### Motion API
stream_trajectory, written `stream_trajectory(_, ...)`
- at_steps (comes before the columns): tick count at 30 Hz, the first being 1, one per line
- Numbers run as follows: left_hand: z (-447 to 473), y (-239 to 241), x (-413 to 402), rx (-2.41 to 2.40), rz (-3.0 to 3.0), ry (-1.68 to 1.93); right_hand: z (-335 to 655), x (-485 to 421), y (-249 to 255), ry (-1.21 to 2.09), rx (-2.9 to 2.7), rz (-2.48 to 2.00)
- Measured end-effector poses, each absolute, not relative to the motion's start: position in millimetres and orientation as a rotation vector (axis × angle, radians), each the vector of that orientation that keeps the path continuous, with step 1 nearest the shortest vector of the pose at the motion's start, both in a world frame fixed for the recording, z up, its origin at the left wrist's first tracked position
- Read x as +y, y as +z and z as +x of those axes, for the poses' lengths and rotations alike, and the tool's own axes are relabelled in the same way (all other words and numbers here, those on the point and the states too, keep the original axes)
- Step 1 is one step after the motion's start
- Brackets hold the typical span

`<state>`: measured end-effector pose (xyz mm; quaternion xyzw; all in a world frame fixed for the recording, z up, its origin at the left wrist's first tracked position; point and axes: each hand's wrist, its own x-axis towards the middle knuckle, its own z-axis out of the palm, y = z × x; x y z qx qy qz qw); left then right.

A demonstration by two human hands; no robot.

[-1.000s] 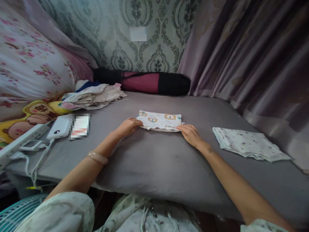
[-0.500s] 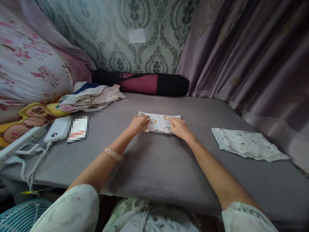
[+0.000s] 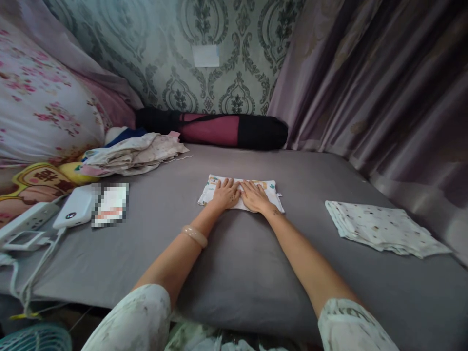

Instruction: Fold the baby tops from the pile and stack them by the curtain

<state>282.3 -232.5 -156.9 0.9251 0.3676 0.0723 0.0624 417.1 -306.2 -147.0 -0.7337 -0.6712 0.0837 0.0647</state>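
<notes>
A small folded white cloth [image 3: 272, 199] with orange and green prints lies flat in the middle of the grey-covered bed [image 3: 234, 273]. My left hand [image 3: 225, 194] rests palm down on its left-centre part, fingers stretched out. Beside it, my right hand [image 3: 255, 196] also presses flat on the cloth, with the two hands nearly meeting at the middle. Part of the print is hidden under my fingers. Off to the right lies another folded white cloth [image 3: 383, 228] with small dark specks.
Crumpled clothes [image 3: 135, 152] are heaped at the back left. A power bank [image 3: 76, 207], a power strip [image 3: 27, 224] and cables lie along the left. A black and maroon long bag [image 3: 212, 130] lies against the wall. Below left is a teal fan [image 3: 34, 336].
My hands have moved inward from the cloth's two side edges to its middle and flattened out. The cloth now shows a wider, flatter shape. The view has shifted slightly.
</notes>
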Motion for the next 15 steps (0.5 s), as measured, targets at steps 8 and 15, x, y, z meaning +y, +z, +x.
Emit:
stream_trajectory(8, 264, -153, -225, 1.221, 2.784, 0.258, 430, -311, -150, 0.152, -1.880, -2.370)
stream_trajectory(15, 252, -152, -220, 1.361, 2.682, 0.226, 445, -325, -148, 0.121, -1.681, -2.496)
